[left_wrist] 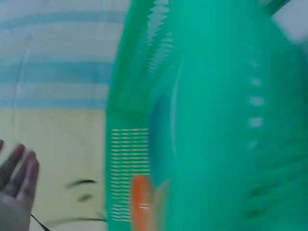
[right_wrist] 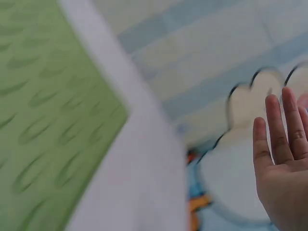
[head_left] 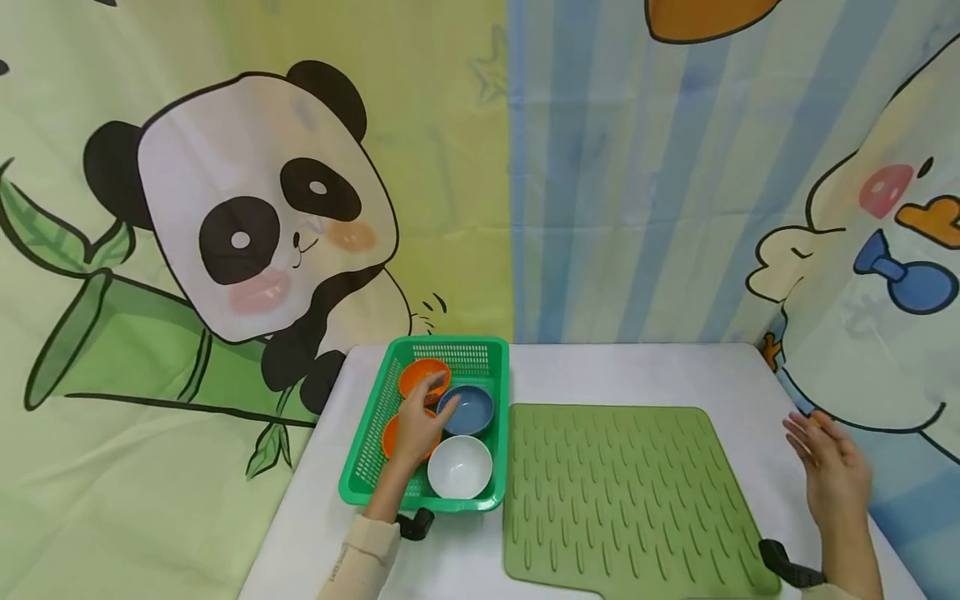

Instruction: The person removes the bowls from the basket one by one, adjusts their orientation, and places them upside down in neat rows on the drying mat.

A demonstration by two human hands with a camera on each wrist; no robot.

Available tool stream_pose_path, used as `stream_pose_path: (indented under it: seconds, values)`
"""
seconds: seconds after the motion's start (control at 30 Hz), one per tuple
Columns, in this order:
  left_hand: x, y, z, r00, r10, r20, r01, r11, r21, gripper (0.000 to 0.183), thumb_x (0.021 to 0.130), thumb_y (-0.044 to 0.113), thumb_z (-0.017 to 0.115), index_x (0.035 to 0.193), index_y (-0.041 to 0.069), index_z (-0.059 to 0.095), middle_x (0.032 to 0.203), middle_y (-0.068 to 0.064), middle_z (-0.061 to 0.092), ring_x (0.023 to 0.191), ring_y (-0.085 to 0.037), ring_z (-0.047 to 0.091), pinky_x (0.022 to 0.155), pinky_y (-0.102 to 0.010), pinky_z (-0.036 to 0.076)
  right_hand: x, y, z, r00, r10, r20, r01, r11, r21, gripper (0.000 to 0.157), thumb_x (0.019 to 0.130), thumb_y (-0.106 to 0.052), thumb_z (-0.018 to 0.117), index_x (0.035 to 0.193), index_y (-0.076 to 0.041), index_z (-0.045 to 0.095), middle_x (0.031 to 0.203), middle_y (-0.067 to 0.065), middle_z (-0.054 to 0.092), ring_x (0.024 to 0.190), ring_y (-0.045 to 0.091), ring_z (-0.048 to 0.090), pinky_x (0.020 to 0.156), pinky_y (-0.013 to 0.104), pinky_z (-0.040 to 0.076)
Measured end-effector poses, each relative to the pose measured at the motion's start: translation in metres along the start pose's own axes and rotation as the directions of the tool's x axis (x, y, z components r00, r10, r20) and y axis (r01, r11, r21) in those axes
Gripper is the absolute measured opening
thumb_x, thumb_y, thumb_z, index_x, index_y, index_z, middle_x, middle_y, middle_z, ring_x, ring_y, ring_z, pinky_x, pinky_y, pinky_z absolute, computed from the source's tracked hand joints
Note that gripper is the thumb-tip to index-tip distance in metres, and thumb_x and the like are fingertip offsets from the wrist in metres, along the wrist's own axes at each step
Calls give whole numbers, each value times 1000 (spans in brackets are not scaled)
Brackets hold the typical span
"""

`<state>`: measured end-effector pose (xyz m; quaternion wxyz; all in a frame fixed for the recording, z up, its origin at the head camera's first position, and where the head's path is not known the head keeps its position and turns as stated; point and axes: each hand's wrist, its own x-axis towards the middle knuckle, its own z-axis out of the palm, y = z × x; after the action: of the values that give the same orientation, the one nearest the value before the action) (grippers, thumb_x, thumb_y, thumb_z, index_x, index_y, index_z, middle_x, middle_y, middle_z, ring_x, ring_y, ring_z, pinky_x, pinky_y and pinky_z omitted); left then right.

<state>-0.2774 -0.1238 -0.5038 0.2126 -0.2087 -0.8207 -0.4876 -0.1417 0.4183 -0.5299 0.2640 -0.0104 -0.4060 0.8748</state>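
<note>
Green mesh it is, the basket (head_left: 501, 379) at the left of the white table (head_left: 615, 375), and four bowls show inside! One orange bowl (head_left: 415, 375) sits at the far end, a second orange bowl (head_left: 389, 434) nearer on the left, a blue bowl (head_left: 470, 410) to the right, and a white bowl (head_left: 460, 468) at the near right.

Over them reaches the left hand (head_left: 420, 427), fingers loosely extended, thumb spread away, nothing in its hold. Its fingertips are over the far orange bowl, its thumb by the blue one's rim; whether either touches, I cannot tell from here.

Across on the right, past the ribbed green mat (head_left: 630, 500), the right hand (head_left: 838, 468) is up in the air, fingers stretched out, holding nothing. Behind it all hangs a backdrop (head_left: 600, 167), panda on the left, blue stripes on the right!
</note>
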Motion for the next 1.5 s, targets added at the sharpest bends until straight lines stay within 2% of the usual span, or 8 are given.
stream_pose_path:
  seconds: [0.07,0.17,0.3,0.47,0.7,0.83,1.13,1.5]
  values:
    - [-16,-3,-4,1000,10,13,-8,992,-124,52,79,9,73,125,-2,52,118,-18,57,104,-35,56,84,-47,48,-16,16,-32,994,57,-92,-53,997,51,37,92,7,48,127,-5,52,110,10,65,99,20,63,81,26,50]
    - [-36,-6,-9,992,0,129,32,969,-244,65,74,3,76,130,-5,44,124,-23,52,112,-42,49,90,-56,40,-41,40,-71,980,136,-142,-112,980,165,40,92,8,47,127,-10,53,111,7,64,101,17,62,82,27,50]
    - [-51,-8,-16,947,-98,305,172,959,-226,81,72,9,79,139,3,35,136,-21,42,124,-42,38,99,-58,30,-67,64,-100,962,244,-123,-206,943,262,48,92,10,44,131,-17,52,111,2,64,102,14,60,87,27,48]
    - [-57,-14,-15,892,-174,416,246,961,-125,87,68,12,82,141,4,35,140,-20,38,128,-42,32,99,-60,28,-82,75,-107,945,323,-52,-315,941,121,61,91,9,48,140,-27,39,113,-6,62,103,9,59,89,24,46]
    - [-64,-43,1,816,-258,518,258,963,72,94,65,32,84,144,20,34,144,-8,35,128,-36,34,97,-59,32,-88,73,-107,927,374,-15,-371,913,-169,85,88,0,58,149,-17,2,109,-15,60,99,-1,58,84,16,46]
    - [-63,-45,5,803,-270,531,225,963,148,97,62,32,86,143,16,35,144,-9,35,129,-34,34,98,-57,32,-87,73,-106,926,376,-19,-372,905,-206,87,88,0,58,147,-7,-5,109,-17,59,99,-3,57,83,16,46]
    - [-62,-44,9,782,-231,579,107,965,239,103,59,43,85,142,6,35,143,-16,35,127,-34,36,97,-53,36,-87,76,-104,931,360,-57,-363,902,-236,74,89,0,58,147,-19,18,110,-16,59,99,-3,57,82,17,47]
    - [-59,-38,19,766,-270,584,40,926,375,105,57,48,84,140,3,38,142,-27,30,128,-41,33,94,-57,37,-86,77,-101,920,377,-109,-393,878,-273,84,87,-5,63,148,-7,5,107,-18,59,97,-4,57,81,17,48]
